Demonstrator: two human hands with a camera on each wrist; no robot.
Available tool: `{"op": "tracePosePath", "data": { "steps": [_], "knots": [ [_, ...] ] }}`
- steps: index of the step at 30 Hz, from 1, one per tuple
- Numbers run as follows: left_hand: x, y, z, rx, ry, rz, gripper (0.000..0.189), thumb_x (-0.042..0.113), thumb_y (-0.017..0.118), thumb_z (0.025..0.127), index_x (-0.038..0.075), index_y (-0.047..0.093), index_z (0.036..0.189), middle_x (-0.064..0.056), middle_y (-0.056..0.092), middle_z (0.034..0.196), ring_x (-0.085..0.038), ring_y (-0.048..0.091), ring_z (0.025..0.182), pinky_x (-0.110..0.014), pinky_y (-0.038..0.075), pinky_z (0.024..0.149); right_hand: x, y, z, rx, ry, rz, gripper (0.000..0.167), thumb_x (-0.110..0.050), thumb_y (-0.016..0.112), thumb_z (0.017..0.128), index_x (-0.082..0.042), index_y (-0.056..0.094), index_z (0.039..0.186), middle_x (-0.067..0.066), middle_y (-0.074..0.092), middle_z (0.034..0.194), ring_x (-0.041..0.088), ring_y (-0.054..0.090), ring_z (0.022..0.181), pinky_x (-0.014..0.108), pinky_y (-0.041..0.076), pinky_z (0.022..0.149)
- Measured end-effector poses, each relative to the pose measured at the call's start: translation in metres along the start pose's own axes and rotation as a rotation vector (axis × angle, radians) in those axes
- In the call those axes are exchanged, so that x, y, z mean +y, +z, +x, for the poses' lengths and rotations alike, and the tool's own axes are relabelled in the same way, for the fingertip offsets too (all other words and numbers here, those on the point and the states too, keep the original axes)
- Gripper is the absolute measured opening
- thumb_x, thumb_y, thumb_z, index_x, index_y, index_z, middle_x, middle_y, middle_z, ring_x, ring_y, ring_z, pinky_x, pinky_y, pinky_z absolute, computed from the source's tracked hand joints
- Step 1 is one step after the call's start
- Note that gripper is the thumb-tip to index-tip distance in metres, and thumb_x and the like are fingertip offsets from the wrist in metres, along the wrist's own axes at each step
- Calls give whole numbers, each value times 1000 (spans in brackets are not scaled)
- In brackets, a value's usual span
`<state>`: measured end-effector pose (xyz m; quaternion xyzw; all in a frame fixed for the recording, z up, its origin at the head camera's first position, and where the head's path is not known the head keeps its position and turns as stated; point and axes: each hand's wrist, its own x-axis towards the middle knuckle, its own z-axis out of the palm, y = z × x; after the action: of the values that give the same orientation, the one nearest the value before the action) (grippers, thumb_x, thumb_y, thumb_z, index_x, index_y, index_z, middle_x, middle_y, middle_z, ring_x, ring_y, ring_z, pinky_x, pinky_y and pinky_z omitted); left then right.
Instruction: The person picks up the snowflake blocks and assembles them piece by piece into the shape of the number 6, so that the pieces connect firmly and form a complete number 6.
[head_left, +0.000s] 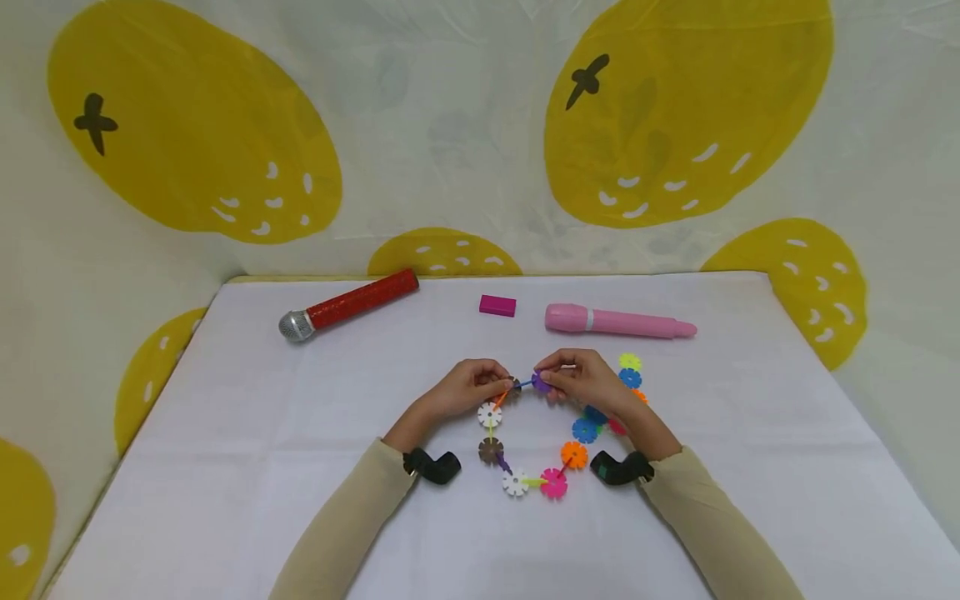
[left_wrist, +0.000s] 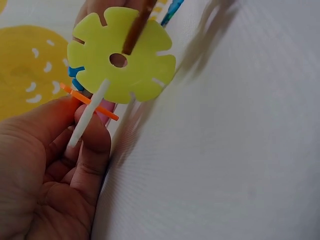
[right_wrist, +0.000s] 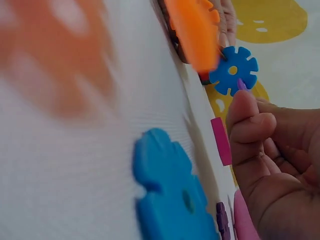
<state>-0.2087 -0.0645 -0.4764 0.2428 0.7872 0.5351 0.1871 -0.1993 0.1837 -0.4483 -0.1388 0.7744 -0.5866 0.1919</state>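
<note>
A curved chain of notched plastic discs lies on the table, with white (head_left: 490, 414), brown (head_left: 491, 451), pink (head_left: 553, 483) and orange (head_left: 574, 455) discs among them. At its far end, my left hand (head_left: 474, 387) pinches a brown disc (head_left: 515, 387). Opposite, my right hand (head_left: 579, 381) holds a purple disc (head_left: 539, 382) between thumb and fingers. A blue disc (right_wrist: 233, 70) stands edge-on to the head view between the two, its slot meeting the purple one. Close to the left wrist camera are a yellow-green disc (left_wrist: 125, 52) and an edge-on orange disc (left_wrist: 102, 110).
More discs, including yellow (head_left: 630, 361) and blue (head_left: 585, 431) ones, lie around the right forearm, which partly covers them. Toward the back are a red microphone (head_left: 360, 302), a magenta block (head_left: 497, 306) and a pink microphone-shaped toy (head_left: 622, 322). Patterned cloth (head_left: 442, 125) hangs behind the table.
</note>
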Motion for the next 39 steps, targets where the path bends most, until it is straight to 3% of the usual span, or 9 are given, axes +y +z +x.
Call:
{"op": "tracePosePath", "data": {
  "steps": [5,11,17,23,27,30,39],
  "knots": [
    [2,-1,0,-11,-16,-4,17,16,64,95,1,69,103,-2,65,81,-10,54,70,-21,46,66,-2,-1,0,-12,13,0,21,-5,61,96,8,64,112,15,63,93,19,66,66,22,53,62],
    [1,1,-6,-6,-13,2,17,16,65,94,1,69,101,-1,64,79,-9,54,69,-21,46,66,-6,6,-2,-56,11,-72,19,-6,61,96,6,65,109,17,64,93,22,65,65,23,53,61],
    [0,1,-6,-10,-5,-35,17,16,62,96,2,67,104,-1,63,81,-9,53,70,-21,45,66,-7,7,-1,26,13,-105,21,-9,63,95,3,67,112,15,66,99,20,67,70,24,54,65],
    [2,1,-3,-37,29,-117,29,8,56,97,2,57,126,-8,61,88,-10,54,70,-22,45,67,-4,4,0,80,60,24,31,-10,64,94,3,61,122,16,63,101,18,68,81,26,56,75],
    [3,2,-2,-42,31,-106,28,10,53,100,2,59,126,-11,64,100,-9,54,78,-22,45,72,-3,3,-2,60,60,79,32,-10,63,95,5,59,123,15,62,101,18,69,83,25,55,78],
    [3,2,-1,-39,19,-87,25,15,53,101,1,62,121,-10,66,103,-10,55,81,-21,46,73,-2,3,-2,27,25,60,31,-10,63,95,5,60,122,15,64,100,18,68,82,26,55,77],
    [0,1,-1,-57,20,-72,20,16,60,98,2,68,110,-5,67,90,-12,54,73,-22,46,67,-2,7,0,-93,-89,-46,25,-8,66,93,2,64,116,15,69,97,21,65,79,28,55,73]
  ]
}}
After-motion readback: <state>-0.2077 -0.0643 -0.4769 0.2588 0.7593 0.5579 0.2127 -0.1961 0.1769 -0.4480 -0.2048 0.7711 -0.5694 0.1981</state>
